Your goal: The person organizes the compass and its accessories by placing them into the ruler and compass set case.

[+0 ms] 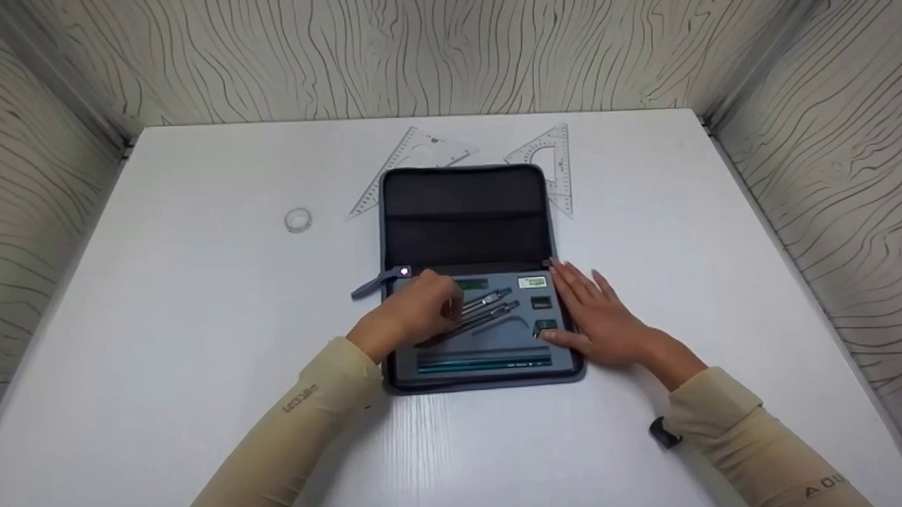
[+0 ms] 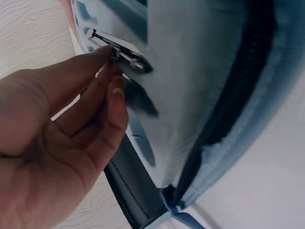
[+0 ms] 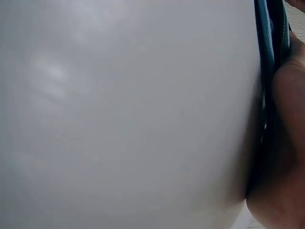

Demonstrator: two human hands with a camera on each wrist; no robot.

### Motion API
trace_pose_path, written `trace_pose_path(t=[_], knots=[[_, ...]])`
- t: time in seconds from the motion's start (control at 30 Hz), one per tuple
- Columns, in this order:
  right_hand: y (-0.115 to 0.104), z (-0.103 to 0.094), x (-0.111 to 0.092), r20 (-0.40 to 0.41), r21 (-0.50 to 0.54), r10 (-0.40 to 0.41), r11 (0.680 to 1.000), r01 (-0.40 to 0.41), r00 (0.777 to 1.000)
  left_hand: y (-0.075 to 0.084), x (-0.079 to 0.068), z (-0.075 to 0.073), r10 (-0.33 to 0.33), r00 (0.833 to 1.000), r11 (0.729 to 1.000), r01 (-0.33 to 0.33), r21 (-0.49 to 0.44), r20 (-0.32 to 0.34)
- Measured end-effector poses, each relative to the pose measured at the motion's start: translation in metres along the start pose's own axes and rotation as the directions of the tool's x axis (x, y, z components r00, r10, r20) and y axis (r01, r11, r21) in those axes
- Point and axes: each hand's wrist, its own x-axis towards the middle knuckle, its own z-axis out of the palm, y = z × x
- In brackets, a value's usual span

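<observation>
An unzipped drawing-set case (image 1: 465, 242) lies on the table with its dark lid folded back. Over the left part of its grey insert, my left hand (image 1: 421, 308) pinches a metal compass (image 1: 491, 314) between fingertips; its near end is hidden by the hand. A second slim metal tool (image 1: 486, 301) lies alongside. In the left wrist view the fingertips meet at the metal compass (image 2: 125, 56). My right hand (image 1: 599, 319) rests flat along the case's right edge, fingers straight, thumb over the insert beside a green sharpener (image 1: 545, 326). The right wrist view shows mostly tabletop.
In the insert sit a white-and-green eraser (image 1: 531, 282), another small green item (image 1: 541, 303), a green strip (image 1: 473, 284) and dark green pencils (image 1: 485, 363). Two clear set squares (image 1: 447, 152) lie behind the case. A clear ring (image 1: 297, 220) is at left, near the zip strap (image 1: 370, 286).
</observation>
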Motion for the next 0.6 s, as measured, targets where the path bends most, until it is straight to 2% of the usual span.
trace_pose_path(t=[0.1,0.2,0.37,0.6], knots=[[-0.0006,-0.0009,-0.0005,-0.010,-0.003,-0.005,1.000,0.005,1.000,-0.0008,0.0006,0.0017,-0.015,1.000,1.000,0.015,0.006,-0.027],[-0.0016,-0.0012,-0.0003,-0.022,0.002,-0.011,1.000,0.011,1.000,0.0007,0.0027,0.0030,-0.027,0.999,0.997,0.030,0.065,-0.042],[-0.0022,-0.0010,0.0004,-0.019,0.006,-0.012,1.000,0.013,1.000,0.0041,0.0033,0.0039,-0.083,0.997,0.986,0.083,0.146,-0.005],[-0.0012,-0.0008,0.0002,-0.001,0.013,0.004,1.000,-0.004,1.000,0.0033,-0.0038,-0.0015,-0.074,0.996,0.994,0.069,0.087,0.053]])
